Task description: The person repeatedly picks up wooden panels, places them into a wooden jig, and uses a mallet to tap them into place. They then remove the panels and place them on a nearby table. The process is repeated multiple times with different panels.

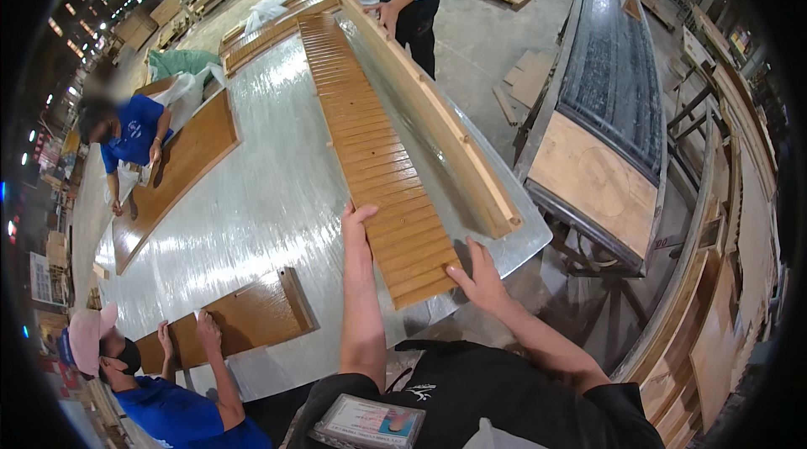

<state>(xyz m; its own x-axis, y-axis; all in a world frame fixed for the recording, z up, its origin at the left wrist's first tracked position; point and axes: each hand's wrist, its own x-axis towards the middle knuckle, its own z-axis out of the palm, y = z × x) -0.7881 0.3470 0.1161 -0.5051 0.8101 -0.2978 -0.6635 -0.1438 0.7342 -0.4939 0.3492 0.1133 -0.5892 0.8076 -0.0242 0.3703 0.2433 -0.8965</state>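
The panel (370,138) is long, narrow and warm brown, glossy where the light catches it, and crossed from end to end by close, dark grooves like slats. A few small dark spots mark its face. It lies lengthwise over the right part of the film-covered table (261,167), its near end toward the wearer, beside a paler board (445,134) standing on edge.

The left hand (356,222) is clamped on the panel's left edge, thumb over the face. The right hand (479,277) has its thumb on the near right edge, with the other fingers spread apart from it; I cannot tell whether they grip underneath.

A badge (367,422) in a clear sleeve shows printed lines and a coloured patch. The wearer's black shirt (513,394) bears a white emblem above tiny lettering.
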